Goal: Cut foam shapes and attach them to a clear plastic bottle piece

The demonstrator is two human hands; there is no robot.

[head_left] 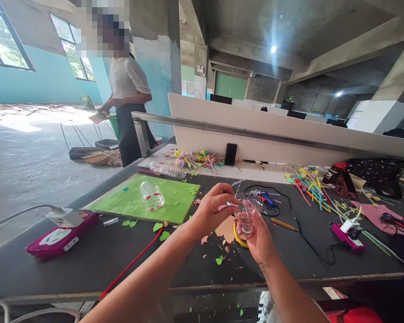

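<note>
A clear plastic bottle piece, with a narrow neck at its lower end, is held in front of me above the table. My right hand is closed around its lower part. My left hand is at its upper left edge, fingers bent together; whether they pinch the rim or something small is unclear. Beneath lie a yellow ring-shaped strip and orange paper. Just behind the piece rests a blue glue gun. To the left, a cut clear bottle section lies on green sheets.
Purple power strips sit left and right. A red cord and black cable cross the table. An orange stick-like tool, paper scraps, colourful craft stems and a phone lie about. A person stands far left.
</note>
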